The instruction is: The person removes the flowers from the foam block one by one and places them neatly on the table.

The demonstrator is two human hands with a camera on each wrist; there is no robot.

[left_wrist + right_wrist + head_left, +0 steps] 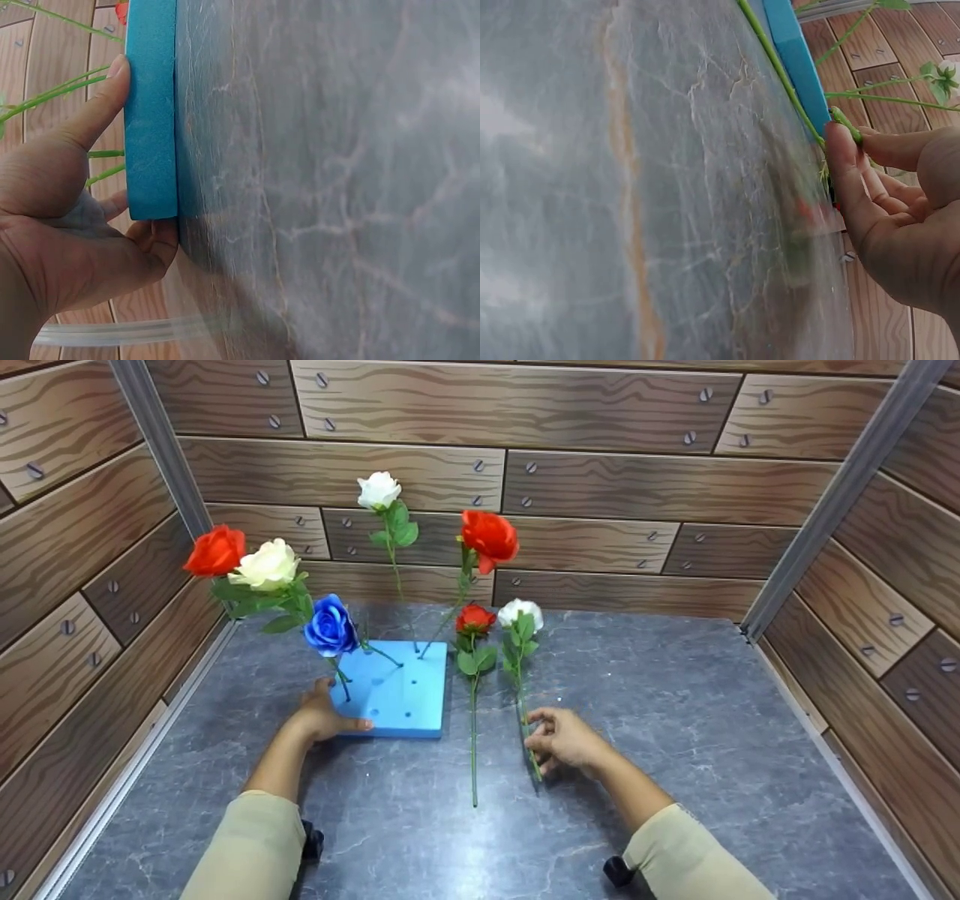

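A light-blue foam block [405, 697] with small holes lies flat on the grey table. My left hand [319, 716] grips its near left corner, thumb [105, 101] on the top and the other fingers around the side. Artificial roses stand in the block: a blue rose [331, 625], a cream rose [266, 565], a red rose [216, 550], a tall white rose [379, 490] and another red one. To the right, my right hand [566, 741] pinches the lower stem [845, 124] of a white rose [520, 613] between thumb and fingers.
Between the block and my right hand, a short red rose [475, 619] lies with its stem toward me. Wood-patterned walls [585, 476] enclose the marbled grey tabletop [675, 697] at the back and both sides. Metal strips [847, 495] run along the corners.
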